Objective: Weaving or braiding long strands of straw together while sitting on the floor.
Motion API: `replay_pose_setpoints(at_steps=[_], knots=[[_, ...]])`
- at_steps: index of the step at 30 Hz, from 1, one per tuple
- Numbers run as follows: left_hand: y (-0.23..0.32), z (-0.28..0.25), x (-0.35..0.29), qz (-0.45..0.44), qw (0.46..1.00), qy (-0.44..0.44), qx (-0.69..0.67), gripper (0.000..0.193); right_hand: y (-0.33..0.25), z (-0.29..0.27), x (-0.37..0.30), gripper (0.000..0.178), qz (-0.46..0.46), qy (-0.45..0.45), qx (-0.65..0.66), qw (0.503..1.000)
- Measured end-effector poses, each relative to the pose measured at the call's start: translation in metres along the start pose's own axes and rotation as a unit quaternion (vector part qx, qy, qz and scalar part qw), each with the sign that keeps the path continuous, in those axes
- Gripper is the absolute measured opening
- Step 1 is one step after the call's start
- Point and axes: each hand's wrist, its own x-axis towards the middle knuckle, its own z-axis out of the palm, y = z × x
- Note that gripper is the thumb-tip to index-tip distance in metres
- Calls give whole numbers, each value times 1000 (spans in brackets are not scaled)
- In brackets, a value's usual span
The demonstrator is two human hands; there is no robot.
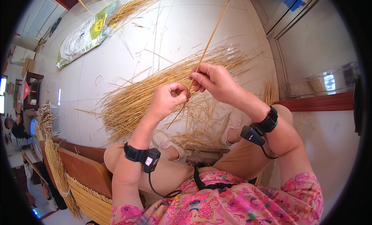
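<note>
One long yellow straw stalk (212, 35) slants up and away from between my hands. My right hand (217, 82) is closed around it, pinching it with thumb and fingers. Just to the left and a little nearer, my left hand (166, 100) is also closed, its thumb and fingertips pinching the stalk's lower end. The two hands almost touch. Beneath them a broad pile of loose straw (131, 108) lies on the tiled floor. Short bits of chaff (197, 137) are scattered at its near side, between my shoes.
A white-and-green printed sack (83, 41) lies at the far left, with more straw (133, 8) beside it. A tied straw bundle (58, 174) leans on a wooden chair (85, 163) at my left. Glass doors (317, 50) stand on the right. A person (19, 126) sits far left.
</note>
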Motion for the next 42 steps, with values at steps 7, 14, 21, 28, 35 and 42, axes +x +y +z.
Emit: replay_pose_setpoints(at_steps=[7,14,21,28,35,42], knots=[[-2,0,2,-10,999,3,-30,8,-2,-4,0,16,-11,-7,3,1000],[-12,-18,8,-59,950,138,-274,10,-5,-17,4,17,-44,77,24,996],[5,-20,4,-78,987,69,-121,13,-6,-32,4,20,-38,54,101,993],[11,2,-1,-20,999,-39,-29,19,-1,-25,4,18,-17,16,141,990],[8,1,-2,-33,997,-23,-73,13,0,-14,5,15,37,-6,53,998],[14,8,-5,-24,1000,0,-14,10,2,-9,5,15,38,-11,65,997]])
